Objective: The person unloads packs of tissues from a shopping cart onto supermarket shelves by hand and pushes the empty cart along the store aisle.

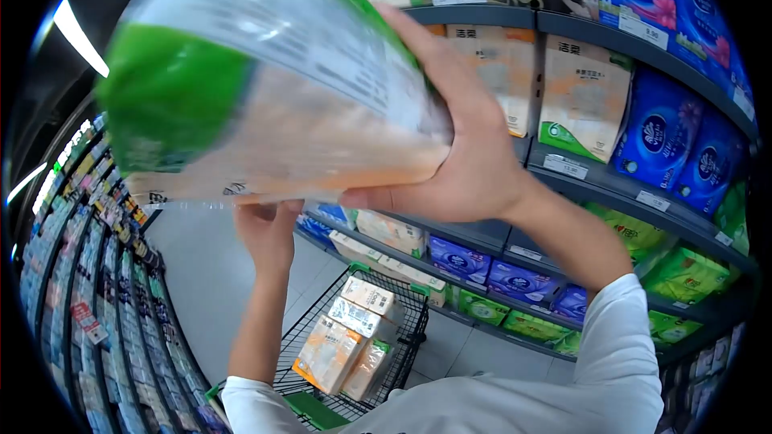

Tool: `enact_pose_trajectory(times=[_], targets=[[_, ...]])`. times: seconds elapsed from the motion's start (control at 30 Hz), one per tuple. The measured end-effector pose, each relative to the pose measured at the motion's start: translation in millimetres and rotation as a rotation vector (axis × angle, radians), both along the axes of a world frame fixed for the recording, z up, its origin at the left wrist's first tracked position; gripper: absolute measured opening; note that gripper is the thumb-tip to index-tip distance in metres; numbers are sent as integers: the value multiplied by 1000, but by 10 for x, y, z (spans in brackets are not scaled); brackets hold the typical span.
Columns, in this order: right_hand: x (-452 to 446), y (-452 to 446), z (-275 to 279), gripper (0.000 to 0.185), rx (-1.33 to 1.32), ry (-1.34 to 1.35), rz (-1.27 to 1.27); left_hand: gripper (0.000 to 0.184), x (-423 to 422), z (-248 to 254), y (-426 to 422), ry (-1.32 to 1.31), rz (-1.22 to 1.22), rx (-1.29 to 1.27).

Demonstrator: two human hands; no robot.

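A large plastic-wrapped tissue pack (281, 104), white, green and peach, is raised close to the camera, tilted and slightly blurred. My right hand (470, 141) grips its right end, with the thumb along the lower edge and the fingers over the top side. From below, my left hand (269, 229) holds the pack's bottom edge; its fingertips are partly hidden by the pack. Beneath my arms stands a shopping cart (418, 305) with several tissue packs (330, 350) in its wire basket.
Shelves (490, 16) of tissue packs rise at the right, with blue packs (659, 128), purple packs (458, 257) and green packs (687, 273). Price tags (565, 166) line the shelf edges. Another stocked shelf (88, 273) curves along the left, across the tiled aisle floor (193, 265).
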State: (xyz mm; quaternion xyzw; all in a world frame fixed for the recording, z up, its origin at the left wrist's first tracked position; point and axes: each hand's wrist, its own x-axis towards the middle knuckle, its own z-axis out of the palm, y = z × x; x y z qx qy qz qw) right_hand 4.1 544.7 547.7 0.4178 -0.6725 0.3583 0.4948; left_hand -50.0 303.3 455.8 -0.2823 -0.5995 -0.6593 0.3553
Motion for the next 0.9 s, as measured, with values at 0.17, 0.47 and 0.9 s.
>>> enact_pose_trajectory(times=[0.17, 0.47, 0.9], targets=[[194, 617, 616, 103, 286, 443, -233, 31, -233, 504, 706, 74, -153, -41], [329, 1889, 456, 71, 387, 125, -483, 24, -288, 750, 1891, 175, -292, -258], [265, 3411, -568, 83, 341, -345, -861, 47, -894, -88, 3410, 160, -204, -517]])
